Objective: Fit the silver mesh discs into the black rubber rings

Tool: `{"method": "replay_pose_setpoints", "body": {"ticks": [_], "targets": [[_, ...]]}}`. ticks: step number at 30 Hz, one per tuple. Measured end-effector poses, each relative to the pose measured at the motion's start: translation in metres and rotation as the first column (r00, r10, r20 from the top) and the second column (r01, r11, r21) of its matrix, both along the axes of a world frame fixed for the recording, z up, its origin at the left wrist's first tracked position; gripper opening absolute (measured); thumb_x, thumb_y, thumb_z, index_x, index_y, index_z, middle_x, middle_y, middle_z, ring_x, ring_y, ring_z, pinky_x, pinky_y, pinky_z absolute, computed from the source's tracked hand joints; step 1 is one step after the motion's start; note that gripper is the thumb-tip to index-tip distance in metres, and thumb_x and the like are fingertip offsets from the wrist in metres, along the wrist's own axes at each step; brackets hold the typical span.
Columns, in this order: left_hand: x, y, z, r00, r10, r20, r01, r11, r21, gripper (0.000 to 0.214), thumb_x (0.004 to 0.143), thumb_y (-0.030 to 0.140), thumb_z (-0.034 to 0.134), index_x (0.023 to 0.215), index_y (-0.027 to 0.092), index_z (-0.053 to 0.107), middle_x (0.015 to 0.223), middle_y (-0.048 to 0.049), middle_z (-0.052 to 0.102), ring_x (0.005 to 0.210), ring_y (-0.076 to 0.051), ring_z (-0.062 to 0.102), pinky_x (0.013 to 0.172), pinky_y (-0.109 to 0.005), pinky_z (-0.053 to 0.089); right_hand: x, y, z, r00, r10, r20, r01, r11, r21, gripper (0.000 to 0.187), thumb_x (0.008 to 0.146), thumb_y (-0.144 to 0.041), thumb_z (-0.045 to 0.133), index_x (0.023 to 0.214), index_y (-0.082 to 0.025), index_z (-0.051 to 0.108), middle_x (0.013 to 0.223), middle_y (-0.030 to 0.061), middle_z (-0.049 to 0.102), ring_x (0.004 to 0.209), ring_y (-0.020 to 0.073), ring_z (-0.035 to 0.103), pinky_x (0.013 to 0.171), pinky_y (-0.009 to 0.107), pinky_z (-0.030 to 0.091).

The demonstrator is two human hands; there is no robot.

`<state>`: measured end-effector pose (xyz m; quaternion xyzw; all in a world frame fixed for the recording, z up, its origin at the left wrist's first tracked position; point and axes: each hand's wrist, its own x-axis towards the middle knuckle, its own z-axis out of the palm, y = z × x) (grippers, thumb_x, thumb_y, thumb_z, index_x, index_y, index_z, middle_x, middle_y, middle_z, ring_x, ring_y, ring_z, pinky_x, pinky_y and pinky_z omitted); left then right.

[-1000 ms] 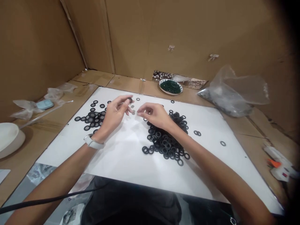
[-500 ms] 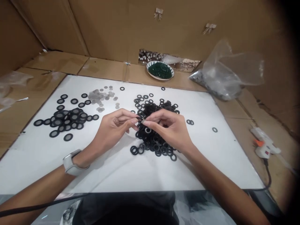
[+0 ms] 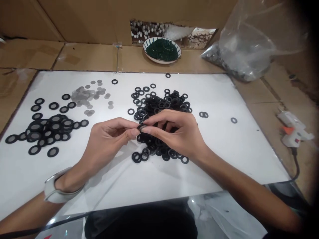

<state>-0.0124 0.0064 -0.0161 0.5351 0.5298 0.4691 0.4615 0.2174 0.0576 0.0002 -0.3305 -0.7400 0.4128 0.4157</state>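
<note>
My left hand [image 3: 107,141] and my right hand [image 3: 174,132] meet fingertip to fingertip above a white sheet [image 3: 224,156]. Between them they pinch one small black ring [image 3: 142,127], with what looks like a grey disc in it. Right behind and under my right hand lies a big heap of black rings [image 3: 161,106]. A second group of black rings with grey centres [image 3: 47,126] lies at the left. A scatter of small grey discs [image 3: 87,96] sits at the back left of the sheet. My left wrist wears a white watch [image 3: 53,191].
A bowl of dark green beads [image 3: 161,49] stands behind the sheet. A clear plastic bag [image 3: 249,49] of dark parts lies at the back right. A white glue gun [image 3: 294,131] with its cable rests at the right. Cardboard walls [image 3: 87,13] close the space.
The view has tipped down and closer to the sheet. My hands came back from the grey discs to above the big ring heap, and now both pinch one ring.
</note>
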Motion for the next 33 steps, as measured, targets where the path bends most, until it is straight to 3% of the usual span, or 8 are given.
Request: {"method": "replay_pose_setpoints", "body": {"ticks": [7,13,20,26,33], "targets": [[-0.003,0.0,0.001,0.999,0.001,-0.049,0.001,0.999,0.04,0.012,0.089,0.041,0.096,0.098,0.033,0.094,0.075,0.0012,0.082,0.066,-0.012,0.075,0.063,-0.017,0.063,-0.003,-0.004,0.001,0.997,-0.012,-0.078,0.001,0.99,-0.138,0.019,0.091,-0.037,0.097,0.092,-0.02,0.087,0.089,-0.0004,0.083,0.073,0.0105,0.071,0.063,0.022,0.055],[-0.004,-0.006,0.002,0.999,0.002,-0.034,0.001,0.998,0.066,0.017,0.085,0.037,0.1,0.101,0.034,0.094,0.093,-0.0005,0.089,0.082,-0.018,0.086,0.075,-0.021,0.072,-0.006,-0.008,0.002,0.992,-0.033,-0.124,0.014,0.989,-0.15,0.024,0.091,-0.039,0.096,0.088,-0.019,0.084,0.083,-0.0009,0.08,0.07,0.0097,0.068,0.06,0.021,0.053],[-0.002,-0.008,0.001,0.999,-0.002,-0.048,0.005,0.998,0.07,0.017,0.087,0.037,0.099,0.102,0.033,0.094,0.093,-0.001,0.089,0.083,-0.019,0.086,0.076,-0.023,0.073,-0.005,-0.01,-0.003,0.992,-0.04,-0.121,0.035,0.999,-0.041,0.018,0.093,-0.035,0.095,0.102,-0.021,0.088,0.099,0.001,0.084,0.077,0.0097,0.071,0.06,0.021,0.053],[-0.001,-0.008,0.002,0.994,0.044,-0.098,-0.033,0.993,0.113,0.014,0.085,0.035,0.1,0.097,0.032,0.093,0.094,0.0002,0.089,0.082,-0.017,0.084,0.077,-0.023,0.072,-0.001,-0.01,0.0,0.997,-0.012,-0.079,0.007,0.998,-0.06,0.02,0.093,-0.037,0.094,0.095,-0.02,0.086,0.094,0.0007,0.082,0.075,0.0106,0.071,0.059,0.021,0.054],[0.0,-0.01,0.001,0.998,0.004,-0.06,0.005,0.989,0.149,0.009,0.093,0.03,0.094,0.099,0.035,0.091,0.096,0.0045,0.088,0.085,-0.013,0.082,0.081,-0.021,0.07,0.001,-0.009,0.001,0.997,0.034,-0.072,-0.028,0.996,0.085,0.016,0.09,-0.021,0.097,0.093,-0.016,0.082,0.09,-0.0008,0.08,0.078,0.009,0.07,0.066,0.019,0.057]]}}
